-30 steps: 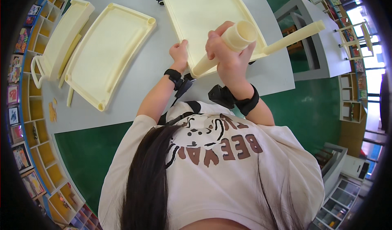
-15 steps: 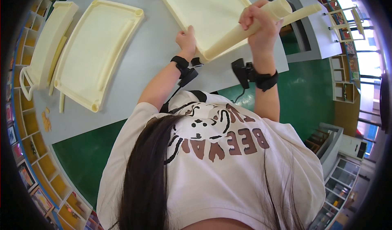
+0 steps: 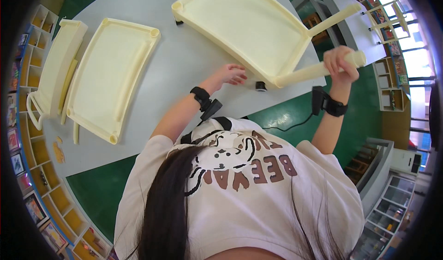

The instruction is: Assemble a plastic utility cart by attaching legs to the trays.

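Note:
A cream plastic shelf tray [image 3: 249,24] with a raised rim rests on casters on the table. Two round posts rise from its right-hand corners. My right hand [image 3: 340,64] is wrapped around the nearer post [image 3: 304,74], close to its free end, and the post leans out to the right. The farther post [image 3: 336,20] stands untouched. My left hand [image 3: 232,74] is off the tray, beside its near edge, fingers apart and holding nothing. A black caster [image 3: 261,86] shows under the near corner, and another caster [image 3: 179,22] under the far left corner.
On the left of the grey table [image 3: 184,71] lies a second cream tray [image 3: 110,75]. Beyond it are another cream shelf piece [image 3: 57,61] with a looped handle and loose slim rods. Small tan pieces [image 3: 58,150] lie near the table's left edge. A grey-white desk [image 3: 355,24] stands at the right.
The tray has turned and shifted right and nearer, showing its far left corner. My left hand has let go of its edge. My right hand moved right and down with the post.

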